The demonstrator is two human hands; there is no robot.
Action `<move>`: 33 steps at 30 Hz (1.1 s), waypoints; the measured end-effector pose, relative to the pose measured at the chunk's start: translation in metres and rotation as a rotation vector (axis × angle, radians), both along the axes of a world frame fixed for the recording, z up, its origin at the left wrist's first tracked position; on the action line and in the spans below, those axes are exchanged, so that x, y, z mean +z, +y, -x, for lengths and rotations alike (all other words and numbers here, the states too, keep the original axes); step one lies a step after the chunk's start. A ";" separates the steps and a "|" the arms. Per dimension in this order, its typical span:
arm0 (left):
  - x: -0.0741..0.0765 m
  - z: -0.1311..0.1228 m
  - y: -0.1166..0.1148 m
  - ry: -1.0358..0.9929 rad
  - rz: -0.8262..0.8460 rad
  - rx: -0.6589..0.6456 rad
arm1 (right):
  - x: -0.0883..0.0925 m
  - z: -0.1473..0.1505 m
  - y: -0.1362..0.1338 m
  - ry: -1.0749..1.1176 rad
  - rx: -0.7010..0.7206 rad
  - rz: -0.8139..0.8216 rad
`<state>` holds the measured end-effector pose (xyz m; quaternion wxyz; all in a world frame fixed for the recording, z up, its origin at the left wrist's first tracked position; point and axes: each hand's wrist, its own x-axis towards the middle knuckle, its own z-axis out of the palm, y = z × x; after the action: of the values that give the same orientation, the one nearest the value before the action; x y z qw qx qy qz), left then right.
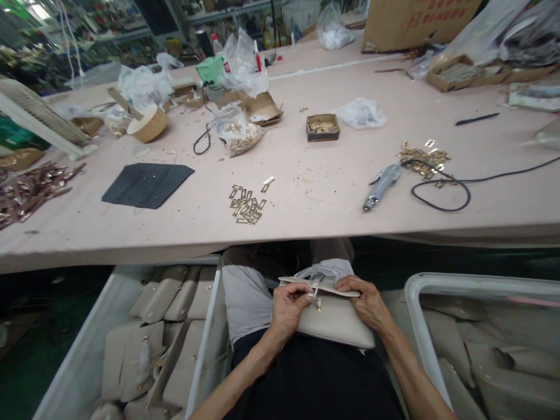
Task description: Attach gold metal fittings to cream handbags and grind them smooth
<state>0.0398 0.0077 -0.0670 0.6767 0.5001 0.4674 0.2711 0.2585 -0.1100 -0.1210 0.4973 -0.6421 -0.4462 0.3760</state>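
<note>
A beige handbag [339,322] rests on the lap, below the table's front edge. My right hand [366,298] is closed on the right end of its raised flap [332,288], thumb and fingers gripping the edge. At the front middle of the bag, my left hand [289,304] pinches a short pale strap [315,291]. Just beneath those fingertips, a small gold clasp [319,304] shows on the bag's front. Clear plastic wrapping covers the handle [321,272] behind the flap. The inside of the bag is hidden.
On the table [301,216] lie gold rectangular frames [247,204], a corded electric screwdriver [381,186], more gold pieces [424,162], a small parts box [322,127] and a dark sheet [147,184]. Bins of beige bags stand left [205,350] and right [431,350].
</note>
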 end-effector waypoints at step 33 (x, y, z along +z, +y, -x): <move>0.002 0.078 -0.009 -0.072 0.185 0.351 | 0.024 0.089 0.078 0.077 0.270 -0.014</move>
<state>-0.0378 -0.0014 -0.0647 0.6785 0.3367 0.5456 0.3585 0.1699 -0.0321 -0.0972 0.4631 -0.5578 -0.5118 0.4608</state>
